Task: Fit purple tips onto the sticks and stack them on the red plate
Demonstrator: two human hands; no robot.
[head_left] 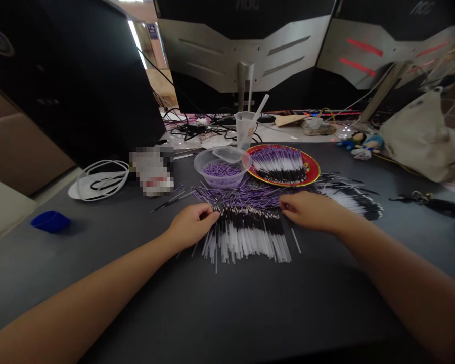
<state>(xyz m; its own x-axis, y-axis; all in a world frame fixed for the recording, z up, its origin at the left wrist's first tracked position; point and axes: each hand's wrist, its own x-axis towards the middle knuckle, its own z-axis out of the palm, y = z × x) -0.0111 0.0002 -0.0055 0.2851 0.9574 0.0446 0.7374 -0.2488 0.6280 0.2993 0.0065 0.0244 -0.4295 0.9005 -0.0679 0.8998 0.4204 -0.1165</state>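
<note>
A flat pile of thin black-and-white refill sticks (248, 235) lies on the dark table in front of me. My left hand (191, 225) rests at the pile's left edge, fingers curled against the stick tips. My right hand (307, 210) presses on the pile's right edge, fingers bent down onto the sticks. Loose purple caps (242, 194) are scattered just behind the pile. A clear plastic bowl (222, 169) holds more purple caps. Behind it, a red plate (313, 169) carries rows of sticks with purple caps on.
Another heap of sticks (351, 198) lies to the right. A plastic cup with a straw (245, 129), tangled cables, monitors, a white bag (420, 136), a white mask (98, 179) and a blue cap (51, 221) surround the work area.
</note>
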